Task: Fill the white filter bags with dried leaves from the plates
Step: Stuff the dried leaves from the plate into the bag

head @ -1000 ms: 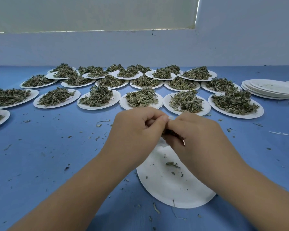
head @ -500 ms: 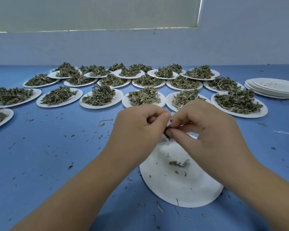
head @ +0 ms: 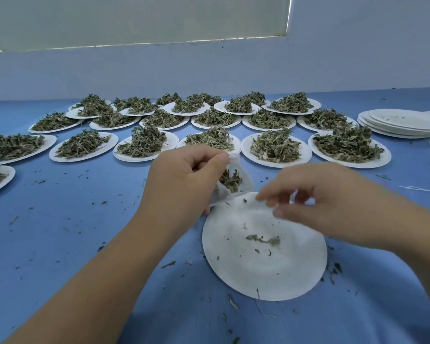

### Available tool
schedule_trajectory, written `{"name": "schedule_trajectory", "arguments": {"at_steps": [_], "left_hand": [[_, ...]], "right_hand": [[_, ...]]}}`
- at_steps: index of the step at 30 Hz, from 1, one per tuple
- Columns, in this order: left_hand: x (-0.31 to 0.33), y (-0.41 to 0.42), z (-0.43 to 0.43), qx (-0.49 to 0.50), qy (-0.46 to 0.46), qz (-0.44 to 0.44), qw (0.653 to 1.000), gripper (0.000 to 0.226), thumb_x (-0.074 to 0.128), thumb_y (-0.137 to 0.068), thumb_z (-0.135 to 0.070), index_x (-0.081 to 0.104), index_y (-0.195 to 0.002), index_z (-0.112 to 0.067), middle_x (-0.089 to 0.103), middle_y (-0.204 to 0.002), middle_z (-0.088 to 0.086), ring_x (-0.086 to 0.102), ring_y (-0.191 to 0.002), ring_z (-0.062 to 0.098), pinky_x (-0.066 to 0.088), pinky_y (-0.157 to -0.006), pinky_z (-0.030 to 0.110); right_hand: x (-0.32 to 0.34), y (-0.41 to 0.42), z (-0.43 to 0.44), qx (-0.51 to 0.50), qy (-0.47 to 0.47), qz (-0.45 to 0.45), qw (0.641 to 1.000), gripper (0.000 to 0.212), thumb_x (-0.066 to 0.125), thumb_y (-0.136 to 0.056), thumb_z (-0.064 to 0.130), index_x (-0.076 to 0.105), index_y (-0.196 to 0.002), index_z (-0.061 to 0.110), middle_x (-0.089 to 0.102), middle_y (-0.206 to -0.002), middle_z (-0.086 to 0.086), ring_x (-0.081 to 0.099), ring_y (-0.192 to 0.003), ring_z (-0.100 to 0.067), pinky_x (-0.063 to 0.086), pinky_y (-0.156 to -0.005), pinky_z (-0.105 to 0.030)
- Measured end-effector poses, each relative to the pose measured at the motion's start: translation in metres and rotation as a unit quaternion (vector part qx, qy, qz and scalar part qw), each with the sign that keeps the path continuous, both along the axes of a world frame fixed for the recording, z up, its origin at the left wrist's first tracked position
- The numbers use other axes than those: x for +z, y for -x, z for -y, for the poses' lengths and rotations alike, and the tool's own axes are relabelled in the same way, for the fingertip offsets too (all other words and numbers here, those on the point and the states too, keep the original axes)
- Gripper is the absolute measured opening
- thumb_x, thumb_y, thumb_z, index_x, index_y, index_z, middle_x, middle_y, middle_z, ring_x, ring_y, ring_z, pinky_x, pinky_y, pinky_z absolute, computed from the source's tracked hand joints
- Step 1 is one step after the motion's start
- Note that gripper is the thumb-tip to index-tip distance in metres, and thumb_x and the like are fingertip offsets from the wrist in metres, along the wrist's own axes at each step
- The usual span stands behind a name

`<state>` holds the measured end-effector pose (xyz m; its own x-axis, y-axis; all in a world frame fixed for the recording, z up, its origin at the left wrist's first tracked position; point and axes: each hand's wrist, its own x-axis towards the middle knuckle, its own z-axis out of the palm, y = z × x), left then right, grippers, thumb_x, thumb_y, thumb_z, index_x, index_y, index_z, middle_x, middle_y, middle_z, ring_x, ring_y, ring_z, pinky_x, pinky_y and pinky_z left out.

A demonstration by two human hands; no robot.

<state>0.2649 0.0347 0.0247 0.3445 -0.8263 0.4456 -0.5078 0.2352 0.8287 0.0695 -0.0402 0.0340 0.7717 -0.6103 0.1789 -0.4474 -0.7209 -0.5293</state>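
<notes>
My left hand (head: 184, 177) pinches the top of a white filter bag (head: 236, 184) that hangs above the table with dried leaves showing through it. To its right, my right hand (head: 328, 197) hovers blurred over the far edge of a nearly bare white plate (head: 263, 269), fingers loosely apart and holding nothing that I can see. A few leaf scraps (head: 262, 239) lie on that plate. Several white plates heaped with dried leaves (head: 276, 145) stand in rows behind the hands.
A stack of used white plates (head: 402, 122) sits at the far right. A white string (head: 420, 188) lies on the blue table (head: 60, 232) at the right. Leaf crumbs are scattered over the cloth. A pale wall closes off the back.
The two hands, which were pinched together over the bag, have parted. My right hand has let go and moved right and down; my left keeps the bag, now visible with leaves inside.
</notes>
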Motion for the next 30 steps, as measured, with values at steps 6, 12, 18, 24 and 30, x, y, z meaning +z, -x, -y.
{"name": "schedule_trajectory", "arguments": {"at_steps": [6,12,18,24,30], "left_hand": [[-0.001,0.000,0.002,0.008,-0.001,-0.005,1.000,0.018,0.063,-0.091,-0.023,0.073,-0.075,-0.024,0.051,-0.041,-0.003,0.046,-0.031,0.012,0.038,-0.038,0.015],[-0.001,0.000,0.003,0.008,0.000,0.005,1.000,0.018,0.063,-0.091,-0.022,0.073,-0.075,-0.022,0.050,-0.041,-0.004,0.046,-0.031,0.012,0.039,-0.038,0.016],[-0.001,0.001,0.002,0.007,0.004,0.017,1.000,0.017,0.063,-0.091,-0.020,0.073,-0.077,-0.018,0.051,-0.045,0.006,0.047,-0.032,0.014,0.039,-0.038,0.016],[0.000,0.001,0.001,0.004,0.003,0.017,1.000,0.018,0.063,-0.092,-0.018,0.073,-0.077,-0.018,0.050,-0.046,0.010,0.048,-0.031,0.006,0.039,-0.037,0.016],[-0.002,0.000,0.002,0.007,0.004,0.023,1.000,0.017,0.063,-0.091,-0.019,0.074,-0.078,-0.017,0.052,-0.047,0.008,0.048,-0.032,0.013,0.040,-0.039,0.017]], "right_hand": [[-0.014,-0.003,0.001,0.085,-0.024,-0.162,0.983,0.041,0.067,-0.087,0.020,0.061,-0.119,0.044,0.052,-0.099,0.021,0.053,-0.089,0.003,0.039,-0.074,-0.011],[-0.020,-0.018,-0.007,0.084,0.008,-0.153,0.985,0.029,0.064,-0.090,0.022,0.068,-0.114,0.038,0.051,-0.092,0.018,0.050,-0.087,0.001,0.045,-0.080,-0.026],[-0.020,-0.025,-0.014,0.061,0.020,-0.129,0.989,0.020,0.063,-0.090,0.021,0.075,-0.101,0.032,0.061,-0.095,0.016,0.055,-0.088,0.000,0.046,-0.080,-0.023],[-0.021,-0.026,-0.021,0.063,0.115,-0.171,0.977,0.020,0.049,-0.095,0.027,0.067,-0.100,0.033,0.056,-0.101,0.015,0.049,-0.087,-0.006,0.043,-0.076,-0.025],[-0.027,-0.029,-0.024,0.069,0.182,-0.176,0.965,0.017,0.039,-0.098,0.026,0.056,-0.099,0.028,0.053,-0.100,0.009,0.048,-0.085,-0.014,0.038,-0.070,-0.027]]}}
